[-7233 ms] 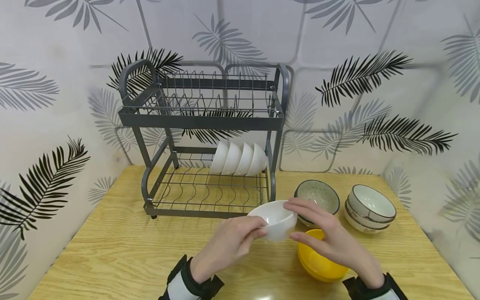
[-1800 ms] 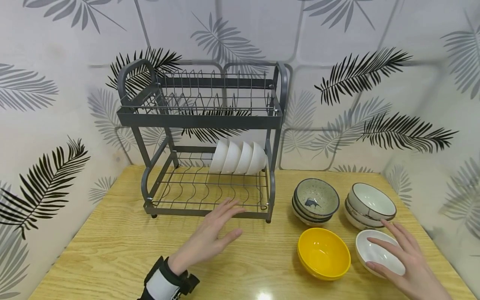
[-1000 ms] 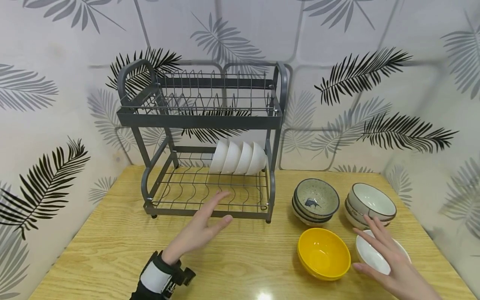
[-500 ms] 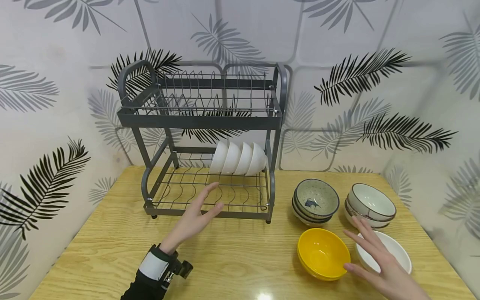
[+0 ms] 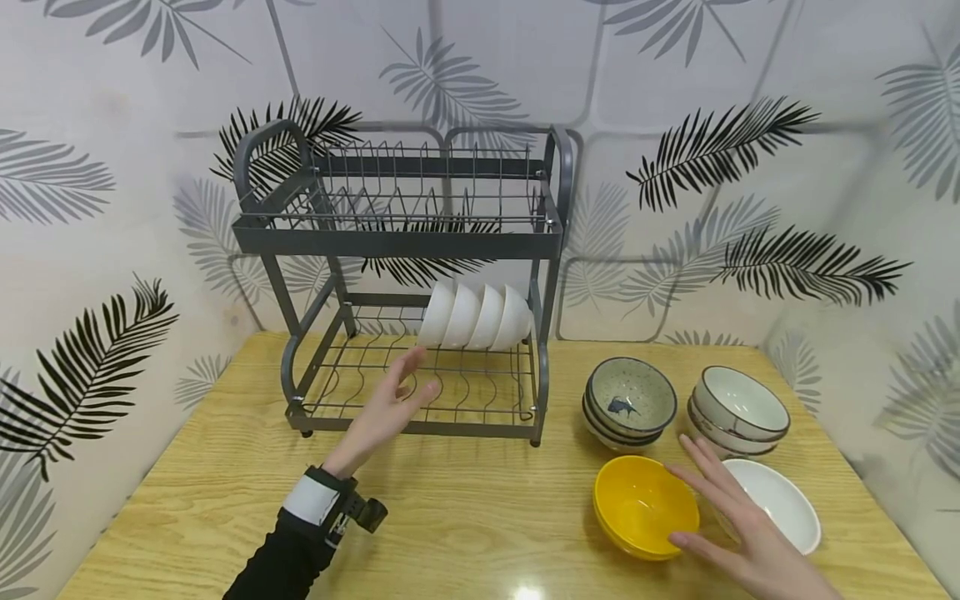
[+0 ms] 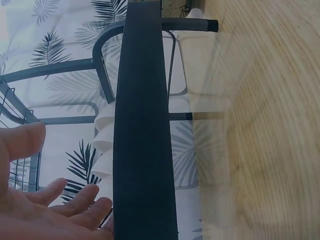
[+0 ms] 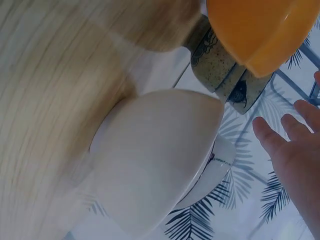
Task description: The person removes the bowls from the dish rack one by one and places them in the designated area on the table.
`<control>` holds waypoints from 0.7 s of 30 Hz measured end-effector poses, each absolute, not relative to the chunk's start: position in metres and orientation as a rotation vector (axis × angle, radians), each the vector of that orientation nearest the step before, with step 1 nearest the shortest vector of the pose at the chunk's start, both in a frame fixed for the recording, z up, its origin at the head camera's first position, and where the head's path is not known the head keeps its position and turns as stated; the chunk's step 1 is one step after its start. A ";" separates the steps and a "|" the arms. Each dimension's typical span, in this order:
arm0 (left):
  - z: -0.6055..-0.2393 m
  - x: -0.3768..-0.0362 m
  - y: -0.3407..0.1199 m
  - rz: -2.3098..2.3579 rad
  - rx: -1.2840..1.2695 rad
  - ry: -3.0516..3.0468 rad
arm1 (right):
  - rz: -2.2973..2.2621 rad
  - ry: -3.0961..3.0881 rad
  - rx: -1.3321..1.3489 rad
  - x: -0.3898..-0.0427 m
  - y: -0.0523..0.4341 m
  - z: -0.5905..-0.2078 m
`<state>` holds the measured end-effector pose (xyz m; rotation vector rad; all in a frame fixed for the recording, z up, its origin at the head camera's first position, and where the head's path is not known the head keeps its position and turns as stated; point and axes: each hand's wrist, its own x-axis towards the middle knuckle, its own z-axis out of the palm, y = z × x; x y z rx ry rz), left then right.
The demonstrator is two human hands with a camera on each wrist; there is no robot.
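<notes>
My left hand [image 5: 382,417] hangs before the lower tier of the dark metal dish rack [image 5: 412,429], fingers loosely bent and holding nothing. On that tier, several white bowls [image 5: 476,317] stand on edge in a row at the right. My right hand [image 5: 750,533], fingers spread, hovers between the yellow bowl [image 5: 645,504] and a lone white bowl [image 5: 783,504], partly covering the latter. The right wrist view has the white bowl [image 7: 155,150] close up, the yellow bowl [image 7: 265,30] at the top and the right hand [image 7: 300,155] apart from both.
Behind the yellow bowl is a stack of speckled bowls [image 5: 633,400], with a stack of dark-rimmed white bowls [image 5: 742,408] to its right. The rack's upper tier [image 5: 405,242] overhangs the lower one. Patterned walls bound the wooden table [image 5: 465,508].
The white bowl, held in both hands 7.2 s ago, now rests on the table at the right. Lately my right hand has drifted left toward the yellow bowl; my left hand moved left and up toward the rack.
</notes>
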<state>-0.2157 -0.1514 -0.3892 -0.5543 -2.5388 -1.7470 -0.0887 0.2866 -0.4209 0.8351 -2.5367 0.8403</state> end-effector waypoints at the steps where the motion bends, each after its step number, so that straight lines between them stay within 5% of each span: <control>1: -0.389 -0.218 -0.152 -1.761 -0.535 -2.532 | 0.839 -2.536 0.842 -0.089 0.285 -0.421; 21: -0.378 -0.254 -0.157 -1.917 -0.221 -2.580 | 0.907 -2.576 0.950 -0.093 0.253 -0.416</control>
